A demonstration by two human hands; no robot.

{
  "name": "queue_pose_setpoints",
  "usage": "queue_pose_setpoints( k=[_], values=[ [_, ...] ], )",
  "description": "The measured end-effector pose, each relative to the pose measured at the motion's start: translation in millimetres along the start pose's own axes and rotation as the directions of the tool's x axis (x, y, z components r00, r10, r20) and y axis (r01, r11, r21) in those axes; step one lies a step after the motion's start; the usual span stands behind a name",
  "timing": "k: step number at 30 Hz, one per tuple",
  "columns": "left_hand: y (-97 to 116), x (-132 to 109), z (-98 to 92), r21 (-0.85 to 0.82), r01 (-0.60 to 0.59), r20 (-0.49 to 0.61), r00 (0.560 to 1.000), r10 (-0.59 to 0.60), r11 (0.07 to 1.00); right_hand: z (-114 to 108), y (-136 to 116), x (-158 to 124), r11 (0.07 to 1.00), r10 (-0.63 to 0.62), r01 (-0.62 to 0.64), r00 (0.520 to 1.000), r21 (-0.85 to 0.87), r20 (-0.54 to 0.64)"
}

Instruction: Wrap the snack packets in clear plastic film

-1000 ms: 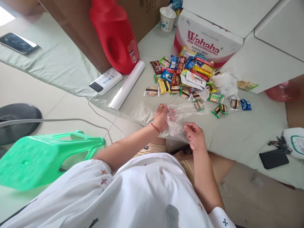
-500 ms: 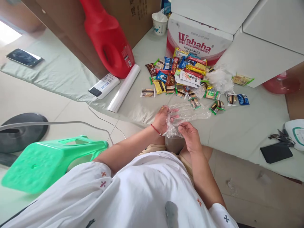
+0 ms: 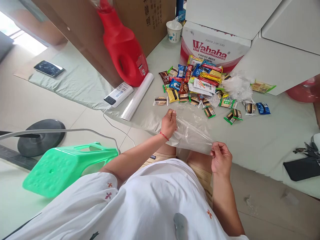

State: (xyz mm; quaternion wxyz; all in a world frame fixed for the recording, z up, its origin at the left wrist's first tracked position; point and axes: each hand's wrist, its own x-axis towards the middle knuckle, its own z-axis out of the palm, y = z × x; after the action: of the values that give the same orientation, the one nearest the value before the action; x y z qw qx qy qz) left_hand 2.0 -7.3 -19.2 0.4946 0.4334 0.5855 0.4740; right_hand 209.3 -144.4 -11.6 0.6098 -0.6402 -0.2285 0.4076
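A clear plastic bag (image 3: 192, 135) is stretched between my two hands just above the pale green cloth (image 3: 250, 140). My left hand (image 3: 168, 122), with a red string at the wrist, pinches one edge of the bag. My right hand (image 3: 221, 158) pinches the opposite edge, lower and to the right. Beyond the bag lies a heap of several wrapped snacks (image 3: 200, 83), and a crumpled clear bag (image 3: 236, 87) rests among them.
A red jug (image 3: 123, 50), a white plastic roll (image 3: 137, 96) and a white device (image 3: 118, 94) lie at the left of the cloth. A Wahaha carton (image 3: 212, 50) and paper cup (image 3: 174, 31) stand behind. A green stool (image 3: 65, 165), a phone (image 3: 48, 68), a black wallet (image 3: 301, 168).
My right hand has moved right and down, pulling the bag from a bunched clump into a taut sheet. My left hand stays on its edge. The camera has shifted slightly.
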Motion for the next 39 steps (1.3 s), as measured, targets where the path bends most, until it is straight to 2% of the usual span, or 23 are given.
queue_pose_setpoints(
  k=[2, 4, 7, 9, 11, 15, 17, 19, 20, 21, 22, 23, 25, 26, 27, 28, 30, 32, 34, 35, 36, 38, 39],
  values=[
    [4, -1, -2.3, 0.003, 0.041, 0.087, 0.995, -0.042, 0.999, -9, -4, 3, 1.000, 0.007, -0.007, 1.000, 0.005, -0.001],
    [9, -3, -2.9, -0.067, 0.156, 0.202, 0.969, -0.140, 0.985, -17, -10, 6, 1.000, -0.005, 0.005, 1.000, 0.024, -0.010],
    [15, -8, -3.8, -0.120, 0.343, 0.408, 0.873, -0.269, 0.932, -26, -18, 12, 0.996, -0.004, 0.006, 1.000, 0.091, -0.028],
    [16, -12, -6.6, -0.092, 0.391, 0.467, 0.829, -0.307, 0.916, -32, -20, 15, 0.996, 0.042, -0.040, 0.999, 0.080, -0.029],
    [12, -15, -12.3, -0.032, 0.375, 0.426, 0.844, -0.327, 0.927, -40, -20, 15, 0.997, 0.076, -0.076, 0.996, 0.008, -0.041],
    [-3, -16, -33.3, 0.209, 0.217, 0.218, 0.940, -0.262, 0.953, -54, -10, 8, 0.983, 0.051, -0.056, 0.998, -0.175, -0.035],
    [-7, -17, -46.2, 0.376, 0.112, 0.119, 0.979, -0.167, 0.920, -59, -4, 3, 0.971, 0.043, -0.045, 0.999, -0.235, -0.013],
    [-3, -20, -55.7, 0.532, -0.022, -0.009, 0.999, 0.032, 0.847, -63, 0, -2, 0.962, 0.033, -0.035, 0.999, -0.272, -0.010],
    [2, -22, -57.5, 0.594, -0.109, -0.057, 0.983, 0.176, 0.797, -63, 2, -3, 0.956, 0.024, -0.027, 1.000, -0.292, -0.014],
    [9, -25, -56.7, 0.642, -0.211, -0.067, 0.942, 0.328, 0.737, -63, 3, -4, 0.948, 0.011, -0.016, 1.000, -0.317, -0.016],
    [16, -27, -52.8, 0.671, -0.329, -0.022, 0.887, 0.461, 0.665, -62, 3, -4, 0.938, -0.005, 0.001, 1.000, -0.347, -0.011],
    [24, -29, -45.9, 0.674, -0.455, 0.079, 0.828, 0.555, 0.582, -61, 2, -2, 0.925, -0.025, 0.023, 1.000, -0.380, 0.001],
    [35, -31, -24.8, 0.597, -0.681, 0.396, 0.710, 0.583, 0.424, -57, -2, 3, 0.885, -0.083, 0.091, 0.996, -0.457, 0.039],
    [37, -31, -12.3, 0.551, -0.751, 0.549, 0.654, 0.520, 0.364, -56, -6, 7, 0.854, -0.127, 0.136, 0.990, -0.501, 0.053],
    [36, -29, 0.2, 0.537, -0.778, 0.647, 0.628, 0.432, 0.326, -55, -10, 11, 0.815, -0.182, 0.184, 0.982, -0.549, 0.058],
    [33, -26, 11.6, 0.553, -0.779, 0.703, 0.627, 0.335, 0.297, -56, -15, 16, 0.769, -0.246, 0.228, 0.968, -0.598, 0.053],
    [23, -18, 27.9, 0.627, -0.737, 0.717, 0.673, 0.181, 0.252, -60, -25, 25, 0.670, -0.387, 0.289, 0.922, -0.684, 0.010],
    [11, -10, 33.7, 0.681, -0.698, 0.690, 0.713, 0.126, 0.221, -70, -32, 29, 0.589, -0.501, 0.307, 0.864, -0.747, -0.041],
    [2, -5, 31.2, 0.719, -0.662, 0.651, 0.748, 0.129, 0.214, -84, -32, 29, 0.534, -0.551, 0.291, 0.832, -0.793, -0.066],
    [-1, -3, 28.3, 0.732, -0.646, 0.632, 0.763, 0.137, 0.216, -93, -30, 27, 0.519, -0.538, 0.270, 0.840, -0.811, -0.064],
    [-3, -3, 25.2, 0.741, -0.635, 0.619, 0.772, 0.144, 0.218, -101, -27, 24, 0.515, -0.484, 0.247, 0.874, -0.821, -0.041],
    [-6, -3, 19.9, 0.738, -0.639, 0.619, 0.769, 0.158, 0.219, -119, -23, 21, 0.551, -0.266, 0.201, 0.962, -0.810, 0.057],
    [-7, -3, 18.2, 0.730, -0.647, 0.626, 0.762, 0.165, 0.219, -127, -23, 21, 0.581, -0.152, 0.173, 0.983, -0.795, 0.103]
  ],
)
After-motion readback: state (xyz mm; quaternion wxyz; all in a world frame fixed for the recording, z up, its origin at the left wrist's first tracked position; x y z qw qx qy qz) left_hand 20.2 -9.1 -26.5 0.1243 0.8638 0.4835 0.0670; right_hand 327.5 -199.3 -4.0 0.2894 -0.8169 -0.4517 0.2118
